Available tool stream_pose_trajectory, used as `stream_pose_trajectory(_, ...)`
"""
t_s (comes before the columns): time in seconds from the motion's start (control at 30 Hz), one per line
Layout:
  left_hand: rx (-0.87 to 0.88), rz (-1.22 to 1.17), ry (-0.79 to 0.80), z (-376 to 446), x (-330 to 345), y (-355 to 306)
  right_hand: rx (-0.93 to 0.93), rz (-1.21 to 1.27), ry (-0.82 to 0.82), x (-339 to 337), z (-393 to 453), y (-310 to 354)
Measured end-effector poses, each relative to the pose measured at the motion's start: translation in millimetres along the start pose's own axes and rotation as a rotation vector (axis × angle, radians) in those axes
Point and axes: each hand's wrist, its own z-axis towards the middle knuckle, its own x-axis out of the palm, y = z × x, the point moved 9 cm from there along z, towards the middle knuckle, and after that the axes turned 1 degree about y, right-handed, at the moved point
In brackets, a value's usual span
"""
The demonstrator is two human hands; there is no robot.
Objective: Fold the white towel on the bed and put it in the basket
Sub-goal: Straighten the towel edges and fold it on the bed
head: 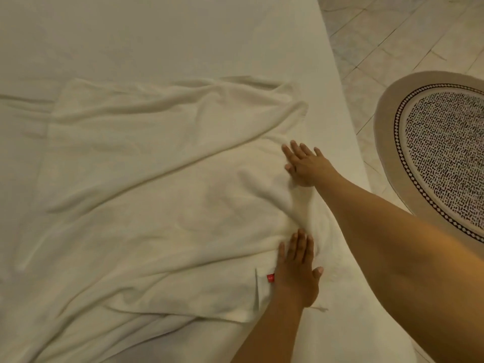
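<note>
The white towel (157, 184) lies spread and wrinkled across the bed (157, 35), with long creases running from lower left to upper right. A small red tag (270, 278) shows at its near right corner. My left hand (297, 271) rests flat on that near right part, fingers together and pointing away from me. My right hand (305, 166) lies flat on the towel's right edge farther up, fingers spread a little. Neither hand grips the cloth. No basket is in view.
The bed's right edge (351, 142) runs diagonally beside my right arm. Beyond it lies a pale tiled floor (392, 35) with an oval patterned rug (445, 153) at the right. A white sheet covers the bed beyond the towel.
</note>
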Motion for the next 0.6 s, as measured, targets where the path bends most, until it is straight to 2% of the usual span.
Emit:
stream_pose_trajectory(0.17,0.06,0.141,0.183,-4.6,9.6,-6.0,0.019,0.044,-0.03,10.6,-9.0,-5.3)
stream_pose_trajectory(0.23,0.083,0.168,0.128,-2.6,-0.3,-9.8,0.018,0.069,-0.027,8.5,-12.9,-6.1)
stream_pose_trajectory(0.37,0.05,0.077,0.38,-14.4,-2.4,-18.5,0.037,0.048,-0.023,0.9,-29.0,-14.9)
stream_pose_trajectory(0.47,0.022,0.093,0.351,-25.0,-28.9,-33.5,0.031,-0.034,0.0,-0.1,-45.7,-20.8)
stream_pose_trajectory(0.53,0.017,0.092,0.393,-35.5,-31.6,-37.5,0.029,-0.057,0.01,0.9,-56.4,-23.2)
stream_pose_trajectory(0.6,0.006,-0.027,0.421,-43.1,-28.0,-39.3,0.046,-0.044,0.002,0.6,-66.9,-28.5)
